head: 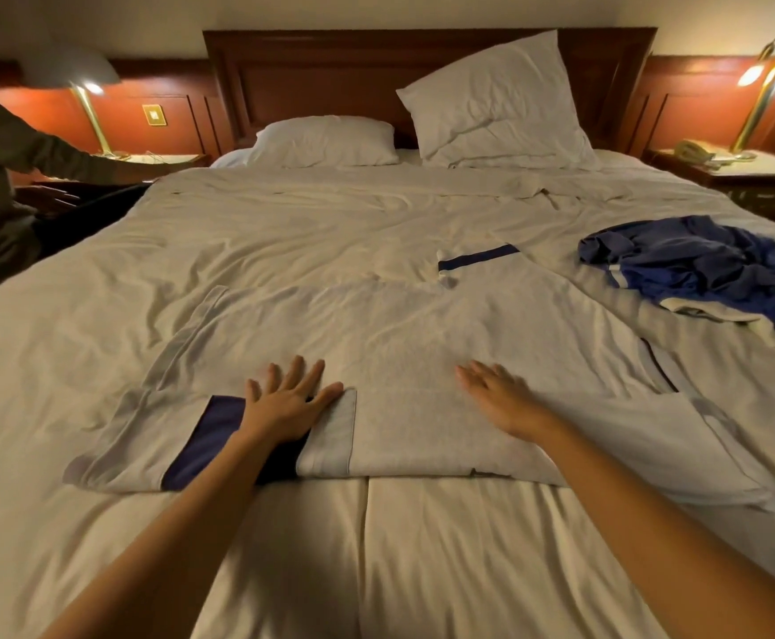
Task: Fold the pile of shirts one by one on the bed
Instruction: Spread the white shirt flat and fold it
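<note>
spread shirt [422,343] flat on the bed [284,223], front-middle | crumpled shirts [689,265] right of it, bit further back | left pillow [323,140] and right pillow [496,99] way back by the headboard [311,71] | nightstand [754,170] far right, lamp [763,85] on it

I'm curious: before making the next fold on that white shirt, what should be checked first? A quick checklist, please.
1. White shirt lies spread on the bed: ok, slightly wrinkled.
2. Left hand flat on the shirt, at its blue band: ok.
3. Right hand open, fingers straight: ok; whether it presses the cloth, cannot tell.
4. Blue pile lies apart, to the right: ok.
5. Sleeves laid out evenly: cannot tell.
</note>
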